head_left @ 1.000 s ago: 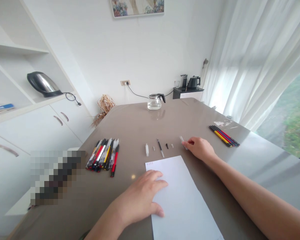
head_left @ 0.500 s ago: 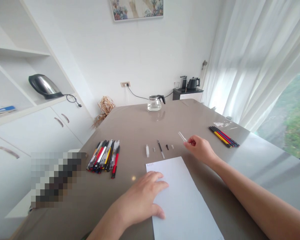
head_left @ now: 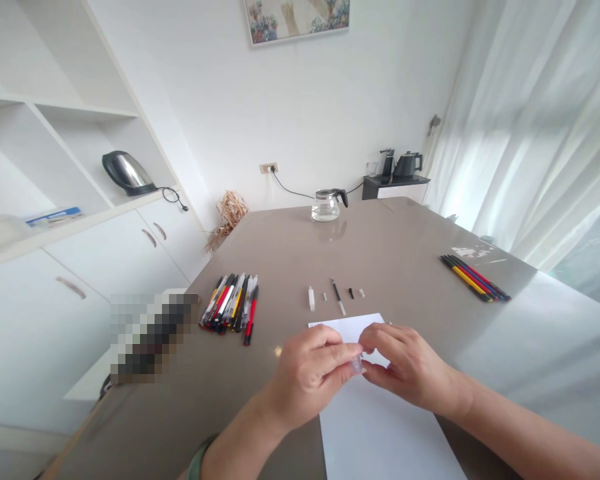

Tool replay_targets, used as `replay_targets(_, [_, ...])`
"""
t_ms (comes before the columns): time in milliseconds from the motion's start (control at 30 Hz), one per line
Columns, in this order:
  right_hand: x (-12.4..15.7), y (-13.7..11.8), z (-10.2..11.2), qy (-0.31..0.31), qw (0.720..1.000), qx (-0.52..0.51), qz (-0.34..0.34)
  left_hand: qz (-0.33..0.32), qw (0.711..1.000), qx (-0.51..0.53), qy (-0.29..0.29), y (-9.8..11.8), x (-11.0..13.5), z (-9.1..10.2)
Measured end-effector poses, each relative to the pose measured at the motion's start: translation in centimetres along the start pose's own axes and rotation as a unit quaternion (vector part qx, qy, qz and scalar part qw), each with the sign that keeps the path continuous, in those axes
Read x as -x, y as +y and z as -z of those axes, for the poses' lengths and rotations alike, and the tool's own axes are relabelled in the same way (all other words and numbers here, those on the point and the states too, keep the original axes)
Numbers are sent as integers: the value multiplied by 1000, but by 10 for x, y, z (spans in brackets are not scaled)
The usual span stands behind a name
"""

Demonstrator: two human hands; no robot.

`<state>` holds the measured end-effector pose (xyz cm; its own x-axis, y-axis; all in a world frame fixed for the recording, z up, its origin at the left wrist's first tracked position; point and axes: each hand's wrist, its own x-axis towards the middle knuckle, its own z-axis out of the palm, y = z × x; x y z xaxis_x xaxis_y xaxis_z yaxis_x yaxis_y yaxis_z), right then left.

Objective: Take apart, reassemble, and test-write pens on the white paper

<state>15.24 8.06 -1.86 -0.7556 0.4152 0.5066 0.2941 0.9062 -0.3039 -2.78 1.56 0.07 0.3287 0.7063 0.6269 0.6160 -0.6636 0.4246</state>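
Over the white paper sheet, my two hands meet fingertip to fingertip. Between them is a clear plastic pen barrel, mostly covered by the fingers. My left hand pinches it from the left, and my right hand has its fingers closed on it from the right. Beyond the paper lies a row of pen parts: a translucent white tube piece, a small metallic piece, a dark refill with a pale end, a black tip piece and a small whitish piece.
A pile of several mixed pens lies on the left of the brown table. Several coloured pens lie side by side at the right, near white scraps. A glass pot stands at the far edge.
My right hand has brought the clear barrel from the right of the pen parts to above the paper. My left hand has come off the paper and closed on the barrel. The view has shifted left.
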Motion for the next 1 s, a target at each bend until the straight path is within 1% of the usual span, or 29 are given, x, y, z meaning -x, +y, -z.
replay_targets(133, [1, 1, 0, -4, 1000, -18, 3, -28, 1000, -6, 2, 3, 0, -1])
replay_targets(300, [1, -1, 0, -20, 999, -33, 4, -29, 999, -13, -1, 4, -1, -1])
replay_targets(367, [0, -1, 0, -22, 999, -31, 3, -24, 1000, -15, -3, 3, 0, -1])
replay_targets(533, [-2, -1, -1, -33, 999, -25, -3, 11, 999, 0, -35, 3, 1, -1])
replay_targets(600, [-3, -2, -1, -31, 999, -20, -8, 28, 999, 13, -31, 4, 0, -2])
replay_targets(667, [-3, -1, -1, -27, 999, -19, -11, 64, 997, 31, -19, 5, 0, -2])
replay_targets(733, [-4, 3, -1, -13, 999, -21, -29, 131, 990, 55, -4, 5, -1, -2])
replay_targets(767, [-5, 6, 0, 0, 999, -22, -50, 174, 982, 74, 7, 4, -1, -2])
replay_targets(833, [-6, 16, 3, 42, 992, -17, -119, 261, 955, 133, 33, 1, -1, -2])
replay_targets(900, [-6, 31, 5, 87, 975, -6, -205, 326, 921, 206, 58, -4, -2, -2])
replay_targets(933, [-6, 39, 6, 105, 964, 0, -246, 347, 904, 241, 68, -6, -3, -1])
replay_targets(1000, [-6, 55, 7, 115, 943, 9, -311, 372, 873, 303, 83, -11, -4, 0])
